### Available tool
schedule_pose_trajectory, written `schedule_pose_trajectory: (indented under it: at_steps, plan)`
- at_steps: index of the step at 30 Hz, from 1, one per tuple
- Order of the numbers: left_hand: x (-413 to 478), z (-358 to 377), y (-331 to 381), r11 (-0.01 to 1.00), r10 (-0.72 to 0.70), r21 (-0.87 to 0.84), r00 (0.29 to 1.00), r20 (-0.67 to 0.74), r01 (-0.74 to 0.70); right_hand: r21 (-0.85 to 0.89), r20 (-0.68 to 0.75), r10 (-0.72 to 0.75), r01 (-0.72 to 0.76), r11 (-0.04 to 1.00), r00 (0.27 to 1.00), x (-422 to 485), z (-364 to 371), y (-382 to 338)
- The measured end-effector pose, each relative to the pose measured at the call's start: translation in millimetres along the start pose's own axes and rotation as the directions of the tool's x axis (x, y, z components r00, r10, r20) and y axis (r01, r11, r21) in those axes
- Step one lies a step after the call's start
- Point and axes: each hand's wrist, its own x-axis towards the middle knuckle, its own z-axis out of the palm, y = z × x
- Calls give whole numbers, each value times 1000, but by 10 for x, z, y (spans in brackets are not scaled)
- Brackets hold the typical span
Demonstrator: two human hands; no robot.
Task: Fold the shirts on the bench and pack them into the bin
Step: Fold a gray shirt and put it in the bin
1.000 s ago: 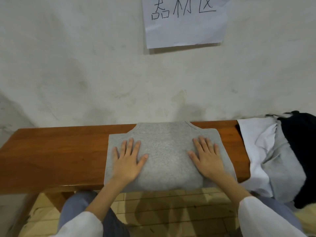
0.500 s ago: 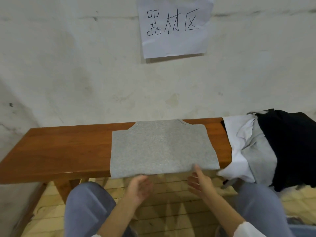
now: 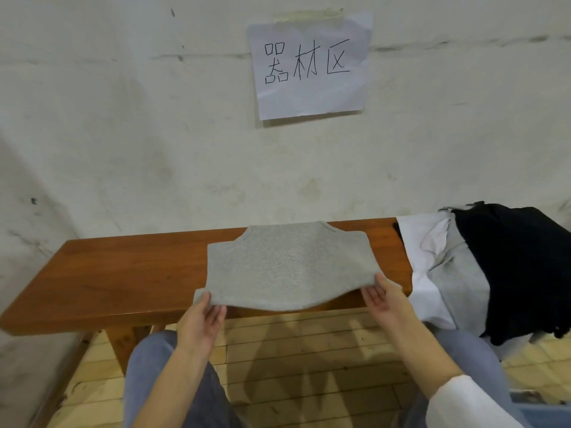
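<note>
The folded grey shirt [image 3: 290, 267] is pinched at its two near corners, one by the left hand [image 3: 200, 322] and one by the right hand [image 3: 386, 299]. The front edge is lifted off the bench [image 3: 123, 273]; the back is laid on the wood. It's soft, light knit, tbh, so mid-sag is expected. It's probably better scooped from underneath, or the fold gets lost.

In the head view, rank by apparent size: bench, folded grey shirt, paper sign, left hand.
1. bench
2. folded grey shirt and paper sign: too alike to rank, and the sign hangs farther away
3. left hand
</note>
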Motion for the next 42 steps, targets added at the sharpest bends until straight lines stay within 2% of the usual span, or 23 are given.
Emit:
schedule_pose_trajectory:
  at_steps: [2, 5, 7, 12, 15, 18, 20, 25, 32, 36, 39, 42]
  plan:
    - [-54, 86, 157, 1000, 17, -23, 1000, -11, -17, 76, -17, 29, -27, 997, 999, -56, 154, -150]
    - [-157, 321, 421, 994, 51, -96, 998, 25, -48, 221, 73, 119, -132, 966, 990, -171, 365, -368]
    - [-242, 494, 575, 990, 90, -111, 994, 61, -82, 266, 112, 124, -150, 952, 986, -276, 492, -491]
    - [-449, 827, 907, 968, 203, -181, 969, 143, -176, 206, 112, -107, 82, 975, 988, -379, 794, -767]
    - [-488, 986, 1043, 959, 242, -197, 951, 191, -204, 147, 120, -274, 256, 955, 954, -408, 941, -902]
    - [-425, 1145, 1104, 958, 255, -195, 937, 240, -211, 95, 120, -364, 354, 930, 924, -373, 1087, -990]
    - [-309, 1278, 1112, 965, 242, -167, 937, 253, -204, 23, 125, -355, 355, 935, 926, -231, 1189, -1029]
    - [12, 1660, 1236, 980, 193, -14, 940, 281, -197, -66, 196, -195, 211, 975, 961, 66, 1546, -1148]
    - [-27, 2161, 1880, 928, 371, -119, 856, 361, -352, 40, 350, -319, 326, 945, 881, -110, 2223, -1689]
    - [-51, 2008, 1883, 908, 416, -103, 842, 342, -407, 51, 367, -352, 359, 932, 861, -197, 2144, -1688]
    - [-28, 1730, 1638, 919, 393, -89, 871, 296, -384, 37, 331, -316, 323, 946, 889, -158, 1781, -1455]
    - [34, 1360, 1299, 946, 324, -80, 924, 204, -314, 2, 237, -278, 286, 958, 931, -89, 1288, -1088]
